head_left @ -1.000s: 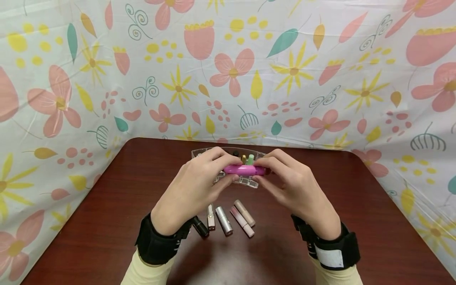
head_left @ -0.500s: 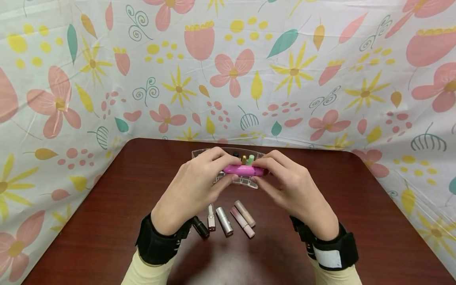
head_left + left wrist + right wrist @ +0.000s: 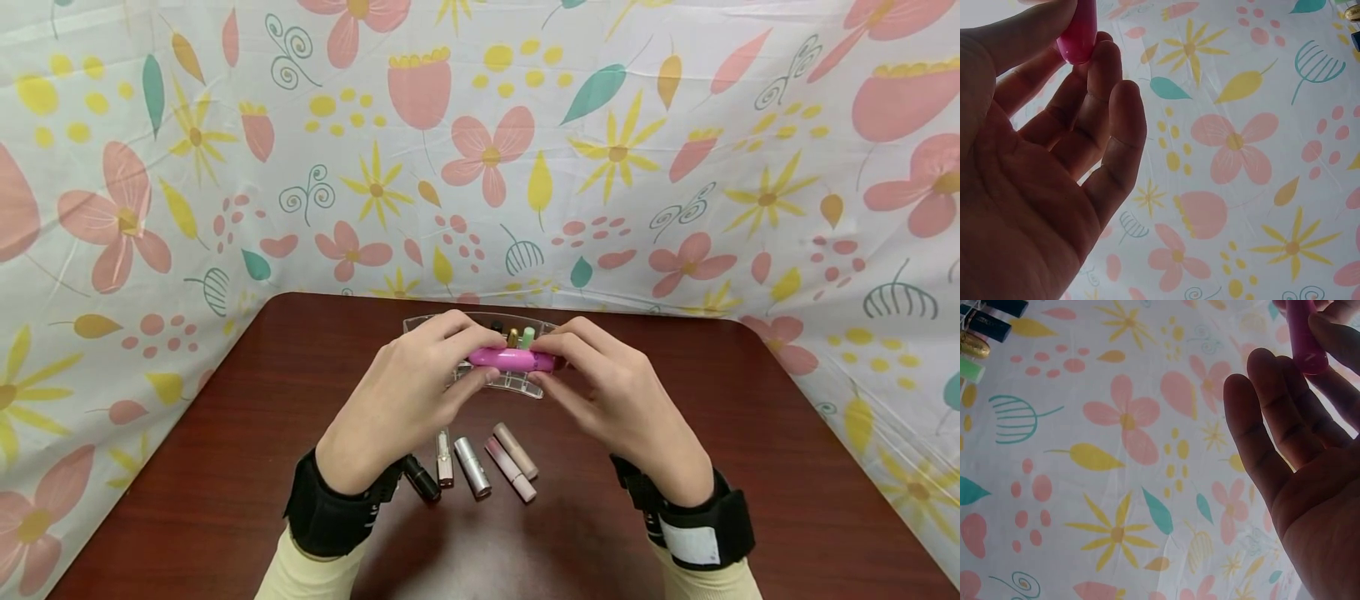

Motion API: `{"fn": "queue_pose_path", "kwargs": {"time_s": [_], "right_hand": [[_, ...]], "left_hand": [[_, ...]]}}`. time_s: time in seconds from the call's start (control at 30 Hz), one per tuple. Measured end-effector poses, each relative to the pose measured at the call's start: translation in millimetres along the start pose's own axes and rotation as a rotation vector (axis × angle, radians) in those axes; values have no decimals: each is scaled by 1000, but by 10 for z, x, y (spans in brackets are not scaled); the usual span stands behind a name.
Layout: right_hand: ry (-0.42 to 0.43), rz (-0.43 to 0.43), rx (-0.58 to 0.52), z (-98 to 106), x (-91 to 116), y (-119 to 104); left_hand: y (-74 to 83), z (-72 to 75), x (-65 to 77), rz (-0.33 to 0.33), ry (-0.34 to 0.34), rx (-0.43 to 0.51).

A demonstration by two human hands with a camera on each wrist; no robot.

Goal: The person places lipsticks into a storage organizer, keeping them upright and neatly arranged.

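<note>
A bright pink cosmetic tube (image 3: 512, 360) lies level in the air between both hands; whether it is a lipstick or a mascara cannot be made out. Its left end is pinched between thumb and fingers of my left hand (image 3: 408, 392). My right hand (image 3: 618, 387) pinches the other end the same way. In the left wrist view a rounded end of the pink tube (image 3: 1079, 37) shows by the thumb. The right wrist view has its other end (image 3: 1309, 347) at the fingertips. Behind the hands, partly hidden, stands a clear organizer (image 3: 525, 383) holding several tubes.
Nearer me on the dark wood table (image 3: 225, 467) lie a black tube (image 3: 422, 479), a light-coloured lipstick (image 3: 444, 458), a silver tube (image 3: 472, 467), a pale pink lip gloss (image 3: 511, 469) and a beige tube (image 3: 515, 450). A flowered cloth (image 3: 487, 233) hangs behind.
Almost nothing differs. Both hands keep the pink tube at nearly the same place, with only a very slight shift left.
</note>
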State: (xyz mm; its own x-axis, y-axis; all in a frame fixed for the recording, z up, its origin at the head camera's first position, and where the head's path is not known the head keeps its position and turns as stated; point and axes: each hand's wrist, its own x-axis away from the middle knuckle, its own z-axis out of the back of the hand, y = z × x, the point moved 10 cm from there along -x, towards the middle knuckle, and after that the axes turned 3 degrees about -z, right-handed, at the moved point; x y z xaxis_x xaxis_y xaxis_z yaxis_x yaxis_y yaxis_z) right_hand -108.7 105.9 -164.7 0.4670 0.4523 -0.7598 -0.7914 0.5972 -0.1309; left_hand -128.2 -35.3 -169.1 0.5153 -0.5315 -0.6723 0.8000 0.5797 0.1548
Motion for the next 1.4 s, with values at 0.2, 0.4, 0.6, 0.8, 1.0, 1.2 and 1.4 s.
{"fn": "queue_pose_path", "kwargs": {"time_s": [0.2,0.4,0.6,0.8,1.0,1.2,1.4], "right_hand": [[-4,-4,2,2,1,1],[9,-12,-57,-5,0,14],[-43,-199,-227,-137,5,169],[-182,-542,-579,-463,109,440],[-225,-763,-844,-735,229,648],[-185,-847,-913,-864,295,803],[-143,-877,-970,-882,295,831]], "left_hand": [[-5,14,-1,6,5,-5],[13,37,-12,-17,33,5],[50,86,-28,-81,112,53],[55,-16,-57,-145,121,101],[-69,-262,-101,-123,58,160],[-160,-583,-100,-86,-84,175],[-158,-638,-136,-99,-42,144]]}}
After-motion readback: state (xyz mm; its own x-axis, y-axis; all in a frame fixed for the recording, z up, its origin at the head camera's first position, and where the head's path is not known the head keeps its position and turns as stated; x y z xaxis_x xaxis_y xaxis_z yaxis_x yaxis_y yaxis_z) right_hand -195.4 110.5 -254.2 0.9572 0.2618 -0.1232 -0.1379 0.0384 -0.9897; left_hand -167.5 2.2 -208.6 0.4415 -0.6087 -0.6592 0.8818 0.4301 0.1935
